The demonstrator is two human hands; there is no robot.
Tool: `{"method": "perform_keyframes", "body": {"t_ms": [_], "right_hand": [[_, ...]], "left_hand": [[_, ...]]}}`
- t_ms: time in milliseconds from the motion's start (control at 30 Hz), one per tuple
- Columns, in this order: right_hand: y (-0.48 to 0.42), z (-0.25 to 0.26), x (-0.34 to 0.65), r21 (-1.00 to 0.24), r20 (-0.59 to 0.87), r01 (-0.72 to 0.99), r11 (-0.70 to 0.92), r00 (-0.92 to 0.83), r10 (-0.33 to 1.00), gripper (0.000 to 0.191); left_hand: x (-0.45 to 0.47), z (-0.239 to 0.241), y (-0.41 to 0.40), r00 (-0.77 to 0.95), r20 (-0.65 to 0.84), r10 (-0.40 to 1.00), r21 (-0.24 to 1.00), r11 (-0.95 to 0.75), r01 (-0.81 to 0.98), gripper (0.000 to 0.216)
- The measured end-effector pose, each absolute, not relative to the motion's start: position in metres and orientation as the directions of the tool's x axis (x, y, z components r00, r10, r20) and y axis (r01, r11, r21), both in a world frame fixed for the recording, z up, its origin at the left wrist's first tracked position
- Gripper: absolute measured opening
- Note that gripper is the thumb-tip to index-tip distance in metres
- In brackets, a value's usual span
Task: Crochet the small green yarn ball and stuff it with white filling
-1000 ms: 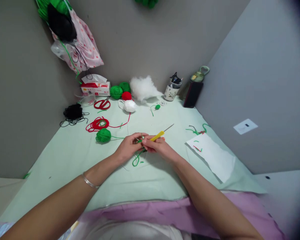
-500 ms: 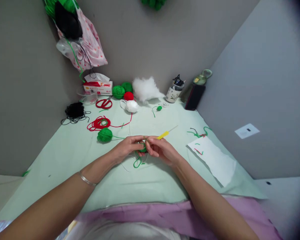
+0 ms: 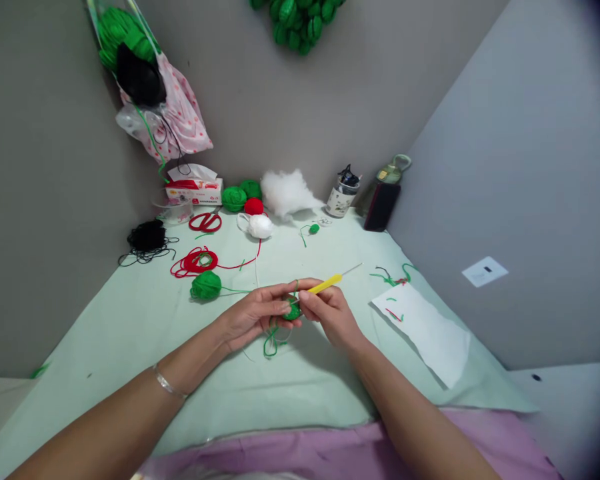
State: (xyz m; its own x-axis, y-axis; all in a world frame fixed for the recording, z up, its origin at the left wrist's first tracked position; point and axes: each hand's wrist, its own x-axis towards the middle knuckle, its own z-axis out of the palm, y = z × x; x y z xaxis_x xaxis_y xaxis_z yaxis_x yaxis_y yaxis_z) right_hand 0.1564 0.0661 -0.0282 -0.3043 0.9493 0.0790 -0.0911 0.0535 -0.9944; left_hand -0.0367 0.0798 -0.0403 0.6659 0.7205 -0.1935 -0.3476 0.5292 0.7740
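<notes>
My left hand (image 3: 260, 311) is closed around a small green crochet piece (image 3: 293, 309), with a green strand raised over its index finger. Between the fingers of my right hand (image 3: 331, 312) is a yellow-handled crochet hook (image 3: 326, 284); one metal end points up and right, while the other end is at the green piece. A green yarn ball (image 3: 206, 285) lies left of my hands, its strand running to the left hand. Below the fingers dangles a green yarn loop (image 3: 270, 342), beside thin white strands.
Red scissors (image 3: 205, 222), a coil of red yarn (image 3: 196, 261) and black yarn (image 3: 147, 237) lie at the left. Behind are a tissue box (image 3: 195, 191), white stuffing (image 3: 289, 193), a jar (image 3: 342, 200) and a phone (image 3: 382, 207). White paper (image 3: 425, 333) lies right.
The view has tilted up slightly, so things sit lower. My right hand has turned the crochet hook, and more of its yellow handle and the green piece now shows.
</notes>
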Motion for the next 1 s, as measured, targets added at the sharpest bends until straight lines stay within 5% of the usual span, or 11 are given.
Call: {"method": "perform_keyframes", "body": {"t_ms": [267,433,733,867,1000], "right_hand": [[0.061,-0.026,0.148,-0.990,0.100,-0.118,0.078,-0.196,0.975,0.028],[0.057,-0.021,0.151,-0.955,0.297,-0.059,0.291,-0.151,0.943,0.013],[0.058,-0.018,0.162,-0.910,0.382,0.006,0.415,-0.380,0.842,0.019],[0.057,-0.014,0.163,-0.881,0.406,0.046,0.471,-0.436,0.803,0.031],[0.057,-0.014,0.164,-0.865,0.417,0.087,0.495,-0.424,0.804,0.023]], "left_hand": [[-0.033,-0.034,0.078,0.661,-0.132,0.738,0.742,0.516,-0.428,0.048],[-0.034,-0.035,0.077,0.664,-0.140,0.735,0.712,0.541,-0.448,0.050],[-0.034,-0.028,0.074,0.655,-0.111,0.747,0.689,0.533,-0.491,0.036],[-0.033,-0.024,0.071,0.635,-0.123,0.763,0.691,0.524,-0.497,0.055],[-0.031,-0.022,0.067,0.573,-0.181,0.799,0.743,0.493,-0.453,0.060]]}}
